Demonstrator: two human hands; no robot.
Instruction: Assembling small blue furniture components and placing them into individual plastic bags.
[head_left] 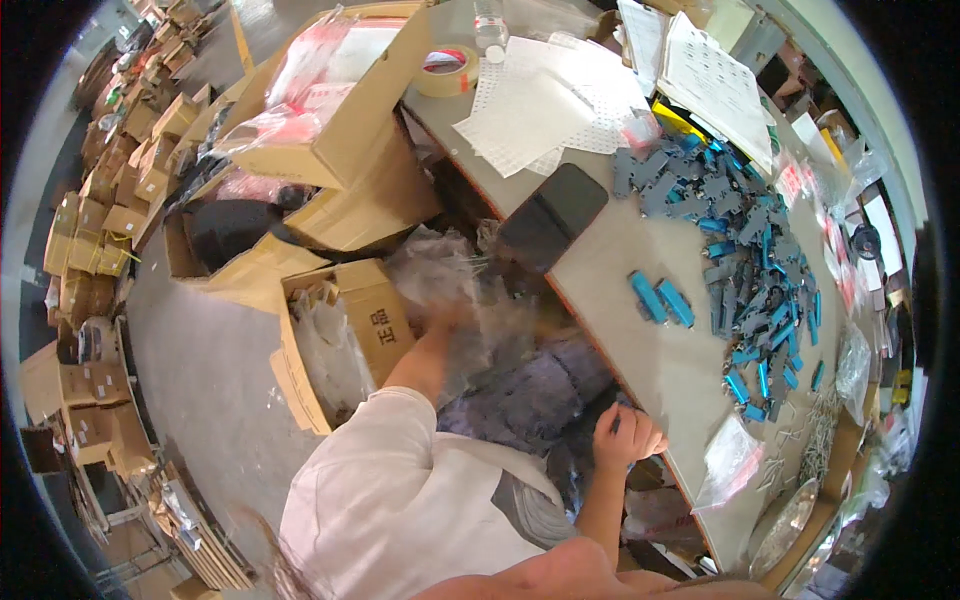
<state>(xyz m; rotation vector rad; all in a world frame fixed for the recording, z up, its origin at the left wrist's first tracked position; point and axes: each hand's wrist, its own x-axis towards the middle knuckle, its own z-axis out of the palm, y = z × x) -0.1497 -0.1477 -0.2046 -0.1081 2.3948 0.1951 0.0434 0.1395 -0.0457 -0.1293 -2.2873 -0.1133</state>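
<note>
While the blurred left hand point(449, 320) meets clear plastic point(440, 265) beside the worktop point(640, 355), the right hand point(629, 437) is at its edge. Cannot tell either grip's state.

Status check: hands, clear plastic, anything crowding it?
Left hand blurred at clear plastic, grip unclear. Right hand curled at edge of table. Open carton close beside plastic.

On the table point(655, 370) we count one tape roll point(448, 86), one clear bottle point(490, 28) and two blue pieces point(647, 297) apart from one heap point(765, 260) too jumbled to number; left of the table, one small open carton point(372, 300).
</note>
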